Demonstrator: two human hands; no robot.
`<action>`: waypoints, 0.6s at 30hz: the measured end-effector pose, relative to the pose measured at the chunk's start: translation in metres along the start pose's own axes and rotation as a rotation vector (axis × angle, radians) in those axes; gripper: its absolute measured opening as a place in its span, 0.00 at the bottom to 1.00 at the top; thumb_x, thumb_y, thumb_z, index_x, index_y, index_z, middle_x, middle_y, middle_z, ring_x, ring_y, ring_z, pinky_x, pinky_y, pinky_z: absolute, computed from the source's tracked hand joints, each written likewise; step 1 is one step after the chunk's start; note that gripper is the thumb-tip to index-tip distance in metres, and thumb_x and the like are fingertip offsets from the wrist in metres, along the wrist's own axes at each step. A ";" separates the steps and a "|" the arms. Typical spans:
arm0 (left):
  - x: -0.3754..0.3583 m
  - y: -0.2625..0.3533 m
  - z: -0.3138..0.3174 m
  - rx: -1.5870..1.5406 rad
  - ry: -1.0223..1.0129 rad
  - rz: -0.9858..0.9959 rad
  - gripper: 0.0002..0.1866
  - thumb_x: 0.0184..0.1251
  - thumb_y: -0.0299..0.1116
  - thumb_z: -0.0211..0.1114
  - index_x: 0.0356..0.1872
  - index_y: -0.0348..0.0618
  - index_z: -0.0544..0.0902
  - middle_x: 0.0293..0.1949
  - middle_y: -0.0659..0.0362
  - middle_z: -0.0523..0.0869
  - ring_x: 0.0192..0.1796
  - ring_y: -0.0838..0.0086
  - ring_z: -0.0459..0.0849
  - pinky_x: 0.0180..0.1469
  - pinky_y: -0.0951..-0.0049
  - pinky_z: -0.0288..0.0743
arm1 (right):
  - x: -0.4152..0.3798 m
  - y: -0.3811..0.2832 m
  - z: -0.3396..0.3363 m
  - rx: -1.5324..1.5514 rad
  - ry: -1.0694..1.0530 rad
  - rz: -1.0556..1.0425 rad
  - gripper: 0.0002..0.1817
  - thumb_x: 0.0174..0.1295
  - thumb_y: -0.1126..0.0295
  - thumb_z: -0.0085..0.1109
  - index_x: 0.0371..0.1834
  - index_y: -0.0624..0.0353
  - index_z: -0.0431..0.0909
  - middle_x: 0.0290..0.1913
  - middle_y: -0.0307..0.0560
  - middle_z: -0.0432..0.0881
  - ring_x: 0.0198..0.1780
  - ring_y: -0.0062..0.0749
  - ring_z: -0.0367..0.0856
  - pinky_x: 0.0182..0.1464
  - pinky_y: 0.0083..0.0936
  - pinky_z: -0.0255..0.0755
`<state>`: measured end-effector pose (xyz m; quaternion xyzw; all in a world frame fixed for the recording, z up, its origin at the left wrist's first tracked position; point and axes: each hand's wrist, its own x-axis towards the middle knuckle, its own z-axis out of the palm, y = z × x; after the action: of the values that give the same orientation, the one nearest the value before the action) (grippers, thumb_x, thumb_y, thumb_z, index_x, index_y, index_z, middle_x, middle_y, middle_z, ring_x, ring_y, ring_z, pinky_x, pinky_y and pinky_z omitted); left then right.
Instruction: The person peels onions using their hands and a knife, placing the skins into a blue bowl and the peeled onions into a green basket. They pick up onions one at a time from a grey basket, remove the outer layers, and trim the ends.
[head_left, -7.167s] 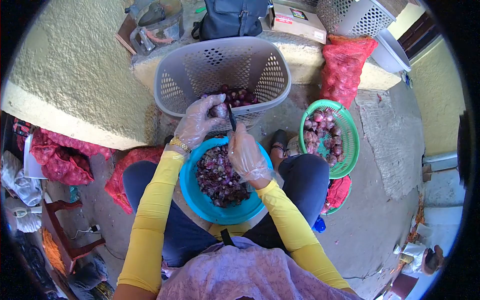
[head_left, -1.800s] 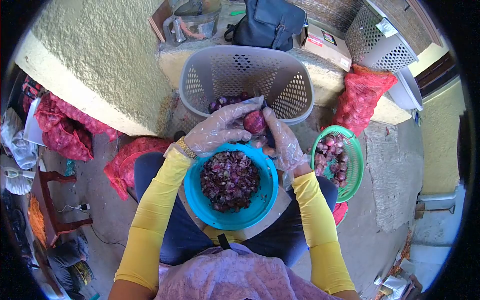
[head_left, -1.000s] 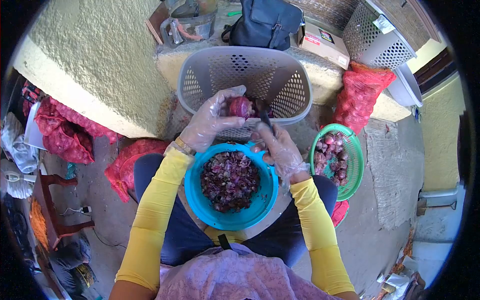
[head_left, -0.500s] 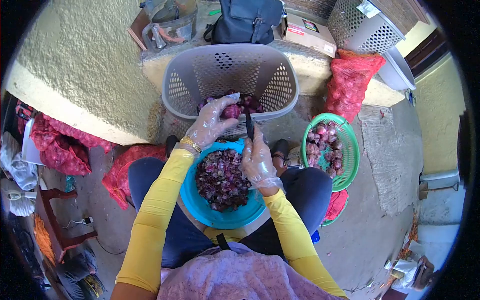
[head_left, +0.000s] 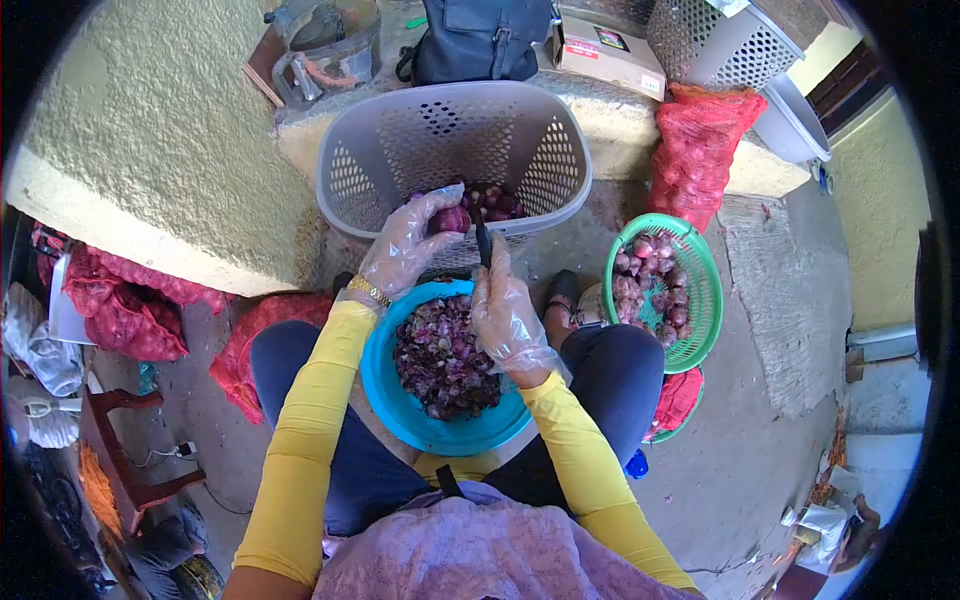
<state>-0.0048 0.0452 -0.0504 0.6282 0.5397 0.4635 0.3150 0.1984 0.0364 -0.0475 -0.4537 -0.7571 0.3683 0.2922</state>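
Note:
In a clear plastic glove, my left hand [head_left: 405, 250] grips a red onion [head_left: 450, 220] over the near rim of the grey perforated basket [head_left: 335, 205]. My right hand [head_left: 507, 310], gloved too, is closed round a dark-handled knife [head_left: 484, 243], its handle pointing up beside the onion. More purple onions [head_left: 500, 204] lie at the basket's bottom. Below my hands, between my legs, a blue basin [head_left: 385, 415] holds a heap of onion skins and scraps [head_left: 445, 355]. The knife's blade is hard to make out.
To the right stands a green basket [head_left: 712, 300] of onions, with a red mesh sack [head_left: 700, 150] behind it. More red sacks [head_left: 130, 315] lie at the left near a wooden frame [head_left: 150, 492]. A dark backpack [head_left: 482, 40] and a cardboard box [head_left: 608, 58] rest on the ledge.
Both hands, with the onion and knife, have shifted slightly left and, for the onion, a little lower. The whole view has also shifted slightly.

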 end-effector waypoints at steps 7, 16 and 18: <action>0.000 0.003 0.001 -0.090 0.015 -0.044 0.27 0.67 0.29 0.74 0.66 0.36 0.78 0.69 0.52 0.82 0.71 0.68 0.77 0.76 0.65 0.67 | 0.000 -0.003 0.002 -0.012 0.062 -0.135 0.30 0.74 0.75 0.53 0.76 0.74 0.60 0.26 0.71 0.80 0.29 0.65 0.82 0.30 0.52 0.70; -0.001 0.000 0.005 -0.030 0.031 -0.020 0.27 0.67 0.28 0.75 0.65 0.37 0.79 0.69 0.53 0.81 0.71 0.67 0.77 0.76 0.63 0.66 | -0.001 -0.013 0.001 -0.126 0.000 -0.056 0.31 0.75 0.73 0.51 0.77 0.76 0.56 0.27 0.74 0.80 0.29 0.69 0.83 0.33 0.58 0.72; -0.001 -0.002 0.006 -0.058 0.044 -0.008 0.27 0.67 0.28 0.75 0.66 0.37 0.79 0.69 0.53 0.80 0.72 0.67 0.76 0.76 0.62 0.66 | -0.001 -0.014 0.002 -0.145 -0.021 -0.029 0.33 0.74 0.73 0.51 0.78 0.77 0.54 0.25 0.73 0.80 0.27 0.67 0.82 0.32 0.57 0.71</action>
<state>0.0000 0.0452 -0.0543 0.6064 0.5351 0.4915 0.3231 0.1910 0.0302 -0.0368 -0.4586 -0.7913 0.3129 0.2560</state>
